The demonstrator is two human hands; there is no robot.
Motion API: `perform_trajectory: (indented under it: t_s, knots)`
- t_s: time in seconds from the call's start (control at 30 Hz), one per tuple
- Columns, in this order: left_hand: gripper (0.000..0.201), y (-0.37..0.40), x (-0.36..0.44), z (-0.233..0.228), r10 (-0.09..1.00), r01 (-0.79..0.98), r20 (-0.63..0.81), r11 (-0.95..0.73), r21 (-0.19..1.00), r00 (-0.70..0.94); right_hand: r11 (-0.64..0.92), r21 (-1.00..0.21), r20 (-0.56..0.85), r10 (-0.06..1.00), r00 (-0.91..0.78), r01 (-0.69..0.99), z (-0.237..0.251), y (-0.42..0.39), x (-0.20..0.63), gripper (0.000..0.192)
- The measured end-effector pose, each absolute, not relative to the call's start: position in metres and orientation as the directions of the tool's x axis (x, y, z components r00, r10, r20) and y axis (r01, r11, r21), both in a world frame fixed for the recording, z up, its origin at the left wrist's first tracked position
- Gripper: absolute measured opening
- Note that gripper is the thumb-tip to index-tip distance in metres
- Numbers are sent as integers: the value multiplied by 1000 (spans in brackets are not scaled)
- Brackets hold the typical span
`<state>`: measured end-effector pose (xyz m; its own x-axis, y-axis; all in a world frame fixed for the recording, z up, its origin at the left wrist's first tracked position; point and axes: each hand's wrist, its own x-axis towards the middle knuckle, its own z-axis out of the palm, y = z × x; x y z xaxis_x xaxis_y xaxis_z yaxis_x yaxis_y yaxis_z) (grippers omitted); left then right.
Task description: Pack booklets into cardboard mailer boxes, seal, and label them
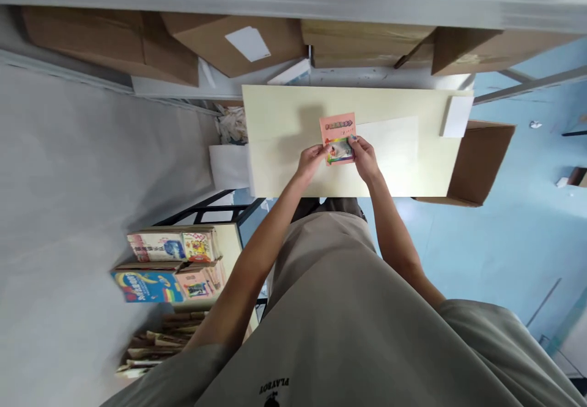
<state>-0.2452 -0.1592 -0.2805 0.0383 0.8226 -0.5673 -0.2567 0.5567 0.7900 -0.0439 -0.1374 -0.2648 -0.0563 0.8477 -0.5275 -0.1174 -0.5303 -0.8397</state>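
A small pink book (338, 127) with a printed title and a colour picture on its cover is held over the pale tabletop (279, 120). My left hand (313, 159) grips its left edge, thumb on the cover. On the other side my right hand (365, 156) pinches the lower right edge, also with the thumb on top. Fingers beneath the book are hidden. A white sheet (397, 147) lies on the tabletop just right of my right hand. At the table's right end lies a white pad or stack (457, 117).
Cardboard boxes (367, 43) line a shelf beyond the table. An open carton (486, 162) stands off the right end, and a bag of crumpled paper (232, 123) off the left. Behind my left arm, a rack (232, 245) holds books (151, 286) and brown packets (160, 340).
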Motion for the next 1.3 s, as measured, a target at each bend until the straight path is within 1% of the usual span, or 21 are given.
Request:
perform_trajectory:
  t_s: [0.07,0.17,0.27,0.33,0.43,0.53,0.67,0.7,0.77,0.87,0.93,1.0,1.13,1.3]
  knots:
    - [53,-164,-201,-289,797,-242,-604,590,770,20,-536,-840,-537,843,-11,-83,-272,-144,-5,75]
    - [39,-164,-144,-301,763,-174,-646,633,754,-21,-533,-846,-533,846,15,-5,-284,-147,49,77]
    - [25,-161,-104,-313,721,-88,-689,683,725,-74,-533,-834,-533,845,46,139,-298,-144,90,75]
    - [20,-161,-86,-319,690,-14,-711,716,698,-132,-529,-805,-533,844,66,267,-307,-141,108,70]
    - [19,-164,-68,-323,665,80,-715,742,666,-214,-513,-752,-531,843,80,413,-317,-140,122,56]
    - [21,-167,-61,-322,666,133,-693,740,659,-276,-464,-736,-510,859,47,492,-323,-142,126,42]
    - [34,-167,-62,-315,675,160,-673,732,662,-303,-378,-711,-469,883,1,592,-327,-146,135,35]
    - [37,-167,-63,-312,679,156,-668,727,668,-304,-374,-689,-461,887,22,620,-328,-146,139,33]
    - [40,-166,-62,-309,685,148,-656,719,679,-316,-404,-629,-448,887,115,664,-330,-148,150,29]
    - [37,-166,-60,-305,683,147,-649,718,680,-334,-489,-534,-438,858,269,689,-331,-148,167,28]
    - [34,-167,-57,-303,677,141,-654,724,676,-337,-515,-496,-447,841,303,699,-331,-147,174,26]
    - [35,-167,-56,-302,670,124,-663,729,673,-334,-523,-478,-472,831,296,706,-331,-145,175,23]
    - [33,-167,-57,-301,665,71,-669,725,685,-331,-543,-473,-502,813,294,694,-327,-141,171,13]
    - [15,-166,-59,-307,661,-12,-660,704,711,-357,-549,-555,-478,825,301,625,-312,-140,171,8]
